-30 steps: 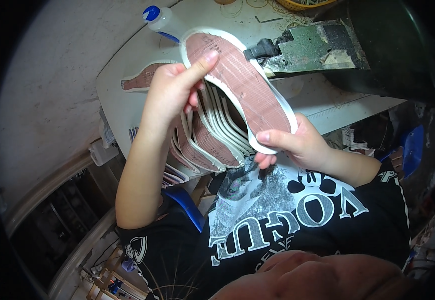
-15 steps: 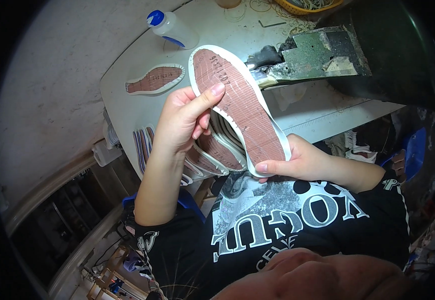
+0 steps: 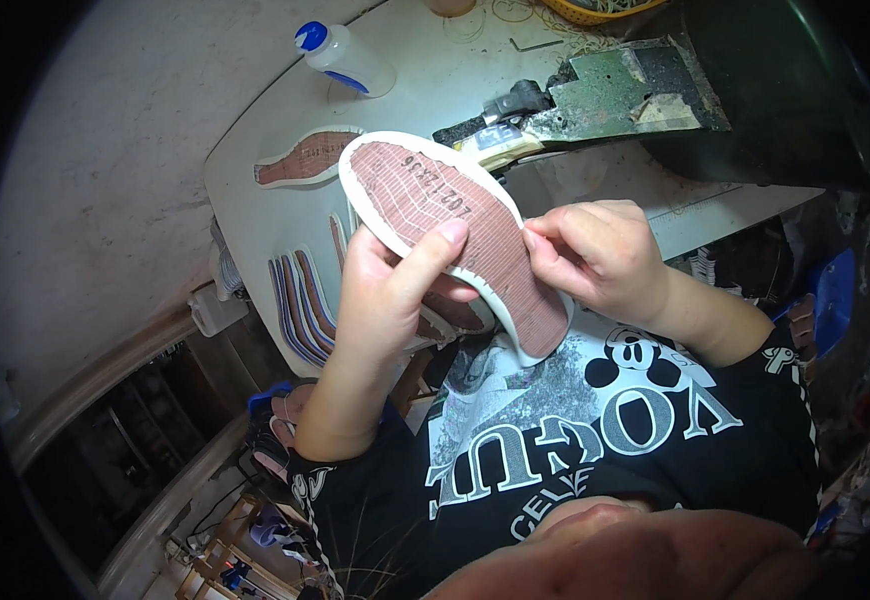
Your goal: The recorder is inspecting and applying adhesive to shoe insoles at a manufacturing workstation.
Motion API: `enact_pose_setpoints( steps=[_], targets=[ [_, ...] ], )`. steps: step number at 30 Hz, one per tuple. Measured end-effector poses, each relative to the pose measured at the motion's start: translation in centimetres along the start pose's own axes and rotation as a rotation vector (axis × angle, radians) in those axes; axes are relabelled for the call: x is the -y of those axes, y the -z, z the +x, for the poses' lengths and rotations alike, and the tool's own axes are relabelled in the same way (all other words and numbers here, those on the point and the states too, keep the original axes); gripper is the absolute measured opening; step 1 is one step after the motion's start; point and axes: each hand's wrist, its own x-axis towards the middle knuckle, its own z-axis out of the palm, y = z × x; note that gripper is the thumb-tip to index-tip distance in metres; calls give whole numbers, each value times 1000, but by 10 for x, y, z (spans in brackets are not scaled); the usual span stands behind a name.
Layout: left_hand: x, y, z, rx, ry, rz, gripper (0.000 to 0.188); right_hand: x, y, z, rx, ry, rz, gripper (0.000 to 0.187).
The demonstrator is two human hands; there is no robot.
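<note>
A shoe insole (image 3: 500, 240), reddish-brown with a white rim, is held up in front of my chest, its broad end pointing up and left. My left hand (image 3: 395, 270) grips its left side, the thumb lying on the brown face and the fingers behind. At the right edge, my right hand (image 3: 595, 250) pinches the white rim between thumb and fingertips. Behind the left hand, more insoles (image 3: 460, 312) are partly hidden. Another brown insole (image 3: 305, 160) lies on the table beyond, its right end covered by the held one.
Several insoles stand in a striped row (image 3: 300, 300) at the table's left edge. A white bottle with a blue cap (image 3: 345, 60) stands at the back. A green machine (image 3: 625, 95) reaches in from the right, near a hex key (image 3: 540, 45) and a yellow basket (image 3: 605, 10).
My right hand has moved up from the insole's lower end to its right edge and now pinches the rim. The insole has tilted further left and its top has dropped, with my left hand following.
</note>
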Motion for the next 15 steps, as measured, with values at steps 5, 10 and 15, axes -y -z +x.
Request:
enact_pose_setpoints(
  steps=[5, 10, 15],
  targets=[
    [15, -10, -16, -81, -118, -98, 32, -4, 8, 5, 0, -403, 360, 10],
    [17, -4, -16, 57, 5, -100, 27, -2, 8, 10, 75, -78, 218, 11],
    [20, -2, -14, 12, -157, -188, 27, -12, 22, 7, -50, 11, -35, 9]
  ],
)
